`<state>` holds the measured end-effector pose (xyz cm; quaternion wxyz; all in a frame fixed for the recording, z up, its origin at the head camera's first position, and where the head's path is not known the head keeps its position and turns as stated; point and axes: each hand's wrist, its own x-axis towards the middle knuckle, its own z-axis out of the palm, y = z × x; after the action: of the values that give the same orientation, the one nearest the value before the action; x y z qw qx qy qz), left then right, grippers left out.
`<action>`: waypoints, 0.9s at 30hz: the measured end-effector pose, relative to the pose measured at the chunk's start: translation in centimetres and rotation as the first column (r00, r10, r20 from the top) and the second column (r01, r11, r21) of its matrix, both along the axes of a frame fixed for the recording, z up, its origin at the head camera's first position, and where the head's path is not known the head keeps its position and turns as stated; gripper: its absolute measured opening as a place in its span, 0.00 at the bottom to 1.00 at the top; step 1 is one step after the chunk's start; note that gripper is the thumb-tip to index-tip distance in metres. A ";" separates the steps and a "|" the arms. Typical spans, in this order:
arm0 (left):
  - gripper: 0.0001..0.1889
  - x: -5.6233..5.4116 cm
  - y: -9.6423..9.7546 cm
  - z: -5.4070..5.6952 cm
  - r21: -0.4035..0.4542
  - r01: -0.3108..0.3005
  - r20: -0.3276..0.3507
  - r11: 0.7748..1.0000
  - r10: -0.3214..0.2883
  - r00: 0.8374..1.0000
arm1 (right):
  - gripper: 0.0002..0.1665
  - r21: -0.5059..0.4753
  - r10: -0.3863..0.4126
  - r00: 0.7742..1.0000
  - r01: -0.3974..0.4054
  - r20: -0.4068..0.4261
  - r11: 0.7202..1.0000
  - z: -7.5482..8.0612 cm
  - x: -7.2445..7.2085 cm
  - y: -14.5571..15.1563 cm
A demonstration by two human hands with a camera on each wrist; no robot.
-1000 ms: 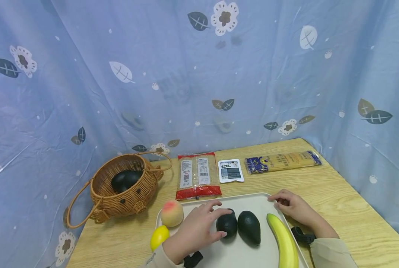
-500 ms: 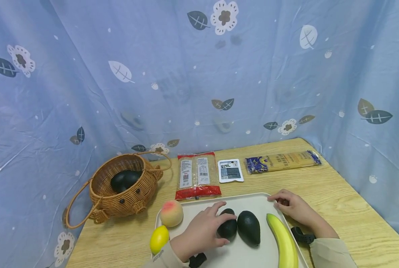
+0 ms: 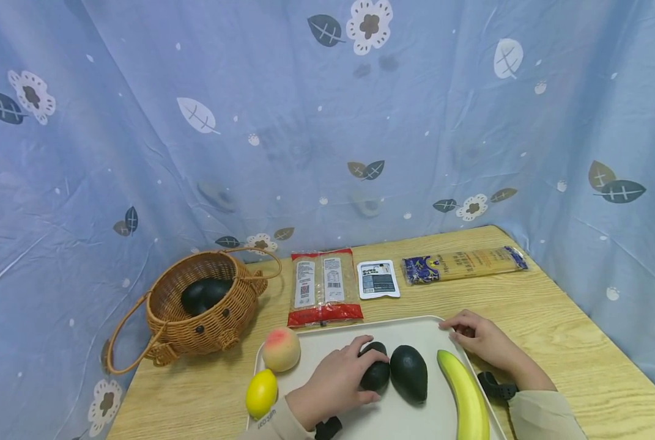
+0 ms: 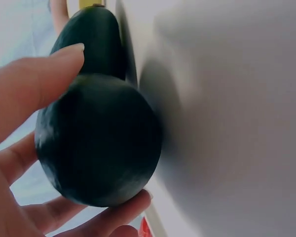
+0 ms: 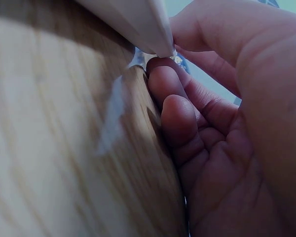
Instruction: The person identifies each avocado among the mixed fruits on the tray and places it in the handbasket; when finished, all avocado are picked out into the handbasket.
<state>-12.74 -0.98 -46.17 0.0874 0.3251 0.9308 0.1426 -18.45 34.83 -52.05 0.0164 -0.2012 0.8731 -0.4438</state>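
On the white tray [image 3: 399, 421] two dark avocados lie side by side. My left hand [image 3: 335, 382] curls its fingers and thumb round the left avocado [image 3: 379, 377], which rests on the tray. In the left wrist view this avocado [image 4: 101, 143] fills the space between thumb and fingers, and the other avocado [image 4: 96, 37] shows just behind it. The right avocado [image 3: 408, 374] is untouched. At the tray's far right corner my right hand [image 3: 484, 342] holds the rim; in the right wrist view thumb and fingertips meet at the tray edge [image 5: 143, 24].
A banana [image 3: 467, 400] lies along the tray's right side, a peach [image 3: 281, 349] and a lemon [image 3: 261, 393] at its left. A wicker basket [image 3: 211, 336] holding dark avocados stands left. Behind are a red-edged bag [image 3: 325, 287], a white packet [image 3: 378, 279] and a noodle package [image 3: 465, 265].
My left hand has moved slightly right and its fingers have closed round the left avocado. The right hand has stayed at the tray rim.
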 end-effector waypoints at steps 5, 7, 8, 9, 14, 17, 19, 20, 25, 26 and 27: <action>0.31 0.1 0.1 -0.3 0.009 0.010 -0.040 1.000 -0.010 0.999 | 0.12 0.002 -0.002 1.000 0.002 0.009 1.000 0.0 0.0 0.0; 0.30 0.1 0.2 -0.2 0.015 0.008 -0.039 1.000 -0.008 0.999 | 0.12 -0.002 -0.007 1.000 0.008 0.022 1.000 -0.1 0.0 -0.1; 0.30 0.1 0.1 -0.2 0.017 0.005 -0.035 1.000 -0.004 0.999 | 0.11 -0.005 -0.011 1.000 0.011 0.029 1.000 -0.1 0.0 -0.1; 0.29 0.2 0.1 -0.1 0.019 0.001 -0.031 1.000 0.000 1.000 | 0.12 -0.006 -0.013 0.999 0.014 0.035 1.000 -0.1 0.0 -0.1; 0.28 0.3 -0.6 0.0 0.023 -0.032 -0.033 0.999 0.033 0.999 | 0.12 -0.001 -0.012 0.999 0.012 0.043 1.000 0.0 0.0 -0.2; 0.28 0.2 -1.3 0.4 0.033 -0.058 -0.055 0.998 0.060 0.997 | 0.11 -0.004 -0.007 0.999 0.007 0.037 1.000 0.0 0.0 -0.2; 0.28 0.1 -1.8 0.8 0.041 -0.083 -0.066 0.996 0.086 0.994 | 0.11 -0.006 -0.005 0.999 0.006 0.035 1.000 0.1 0.0 -0.2; 0.29 0.1 -2.1 1.1 0.049 -0.095 -0.074 0.994 0.098 0.992 | 0.11 -0.005 -0.006 0.999 0.006 0.032 1.000 0.1 0.0 -0.2; 0.30 -0.2 -3.3 2.4 0.078 -0.172 -0.081 0.982 0.178 0.981 | 0.11 0.000 -0.011 1.000 0.011 0.028 1.000 0.1 0.0 -0.1; 0.30 -0.3 -3.6 2.7 0.086 -0.181 -0.082 0.980 0.188 0.979 | 0.11 0.001 -0.011 1.000 0.011 0.026 1.000 0.0 0.0 -0.1; 0.30 -0.3 -3.8 2.9 0.096 -0.190 -0.083 0.977 0.198 0.977 | 0.11 0.000 -0.012 1.000 0.012 0.028 1.000 0.0 0.0 -0.1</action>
<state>-13.06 -4.79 -43.24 0.0158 0.2422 0.9540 0.1758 -18.47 34.77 -52.02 0.0259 -0.1896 0.8740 -0.4467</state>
